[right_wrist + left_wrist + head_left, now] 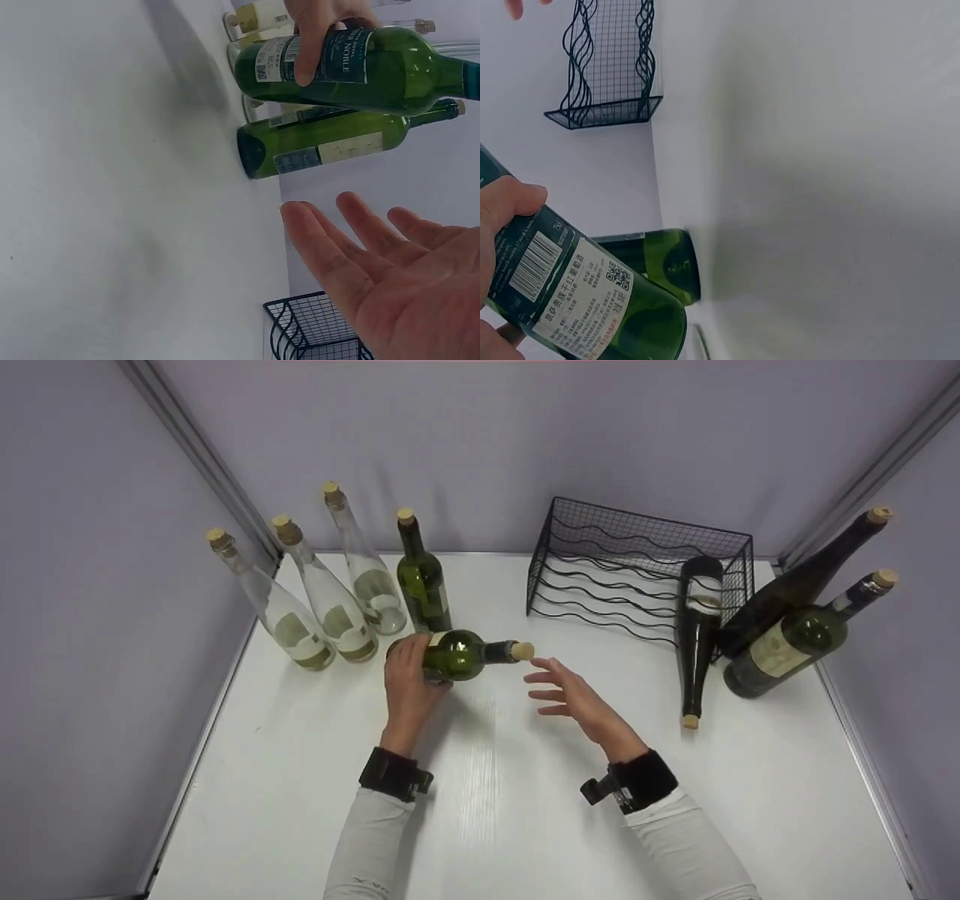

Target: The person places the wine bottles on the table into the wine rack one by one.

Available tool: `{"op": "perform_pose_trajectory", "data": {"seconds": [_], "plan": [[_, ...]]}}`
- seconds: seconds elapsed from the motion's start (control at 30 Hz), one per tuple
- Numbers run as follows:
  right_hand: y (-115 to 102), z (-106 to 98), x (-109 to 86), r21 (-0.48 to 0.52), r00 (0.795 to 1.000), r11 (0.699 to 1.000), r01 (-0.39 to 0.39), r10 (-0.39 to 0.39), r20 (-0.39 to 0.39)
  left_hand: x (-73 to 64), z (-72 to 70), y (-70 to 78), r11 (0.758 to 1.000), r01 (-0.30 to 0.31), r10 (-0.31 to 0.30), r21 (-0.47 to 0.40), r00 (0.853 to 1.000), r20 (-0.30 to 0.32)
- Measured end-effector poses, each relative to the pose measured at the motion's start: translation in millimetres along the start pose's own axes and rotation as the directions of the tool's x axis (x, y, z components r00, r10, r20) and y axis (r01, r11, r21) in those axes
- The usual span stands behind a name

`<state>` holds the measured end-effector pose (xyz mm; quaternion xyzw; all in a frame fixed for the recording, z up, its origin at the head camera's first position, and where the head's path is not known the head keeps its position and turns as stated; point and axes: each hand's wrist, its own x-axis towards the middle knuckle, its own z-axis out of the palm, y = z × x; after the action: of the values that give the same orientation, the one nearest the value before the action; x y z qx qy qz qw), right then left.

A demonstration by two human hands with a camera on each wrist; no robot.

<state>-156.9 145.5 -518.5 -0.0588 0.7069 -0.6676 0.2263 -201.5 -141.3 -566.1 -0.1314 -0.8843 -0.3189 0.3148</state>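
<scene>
In the head view my left hand (409, 675) grips a green wine bottle (459, 656) around its body. The bottle is tilted, its neck and cork pointing right. A label with a barcode shows on this bottle (641, 322) in the left wrist view, with the thumb lying across it. My right hand (574, 701) is just right of the cork, fingers spread and holding nothing; whether a fingertip touches the cork I cannot tell. In the right wrist view the right hand (405, 277) has its fingers extended. Another green bottle (424, 589) stands behind the held one.
Several clear corked bottles (300, 607) stand at the back left. A black wire rack (600, 585) sits at the back right; a dark bottle (699, 637) lies in it, neck toward me. Right of it stand a dark bottle (814, 574) and a green labelled bottle (787, 649). Walls enclose the table.
</scene>
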Motion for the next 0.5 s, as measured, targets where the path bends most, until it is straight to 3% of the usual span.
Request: {"op": "perform_pose_trajectory", "data": {"seconds": [0.17,0.27,0.4,0.5], "plan": [[-4,-1,-2.9,0.07,1.0,0.997,-0.006,0.006,0.01,-2.7,0.1,5.5,0.991,-0.1,0.099,0.085,0.995,0.017],[-4,-3,-3.1,0.163,0.998,0.986,-0.026,0.018,0.054,-4.1,1.1,6.5,0.983,-0.142,0.14,0.117,0.99,0.024],[-4,-11,-3.1,0.326,0.985,0.94,-0.103,0.05,0.168,-5.7,3.0,7.8,0.979,-0.165,0.159,0.122,0.986,0.053],[-5,-17,-2.9,0.386,0.964,0.907,-0.167,0.067,0.259,-7.3,3.6,10.3,0.978,-0.173,0.165,0.115,0.983,0.079]]}}
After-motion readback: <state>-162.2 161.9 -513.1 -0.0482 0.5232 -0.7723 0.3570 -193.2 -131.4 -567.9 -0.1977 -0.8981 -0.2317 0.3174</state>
